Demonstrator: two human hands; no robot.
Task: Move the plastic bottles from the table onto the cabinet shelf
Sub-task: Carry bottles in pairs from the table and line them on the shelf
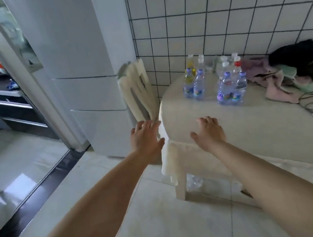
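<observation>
We see the plastic bottles [215, 84] clustered upright at the table's [232, 119] far edge by the tiled wall, rear ones blurred. Our left hand [146, 137] and right hand [208, 131] hover short of them, fingers spread, empty.

Bare tablecloth [220, 109] before the bottles [215, 84] (2 clusters, gap between), clothes pile [286, 72] crowding their right.

White tiled wall [216, 9] (dark grout); glossy pale floor [155, 219]; white fridge [84, 68].
</observation>
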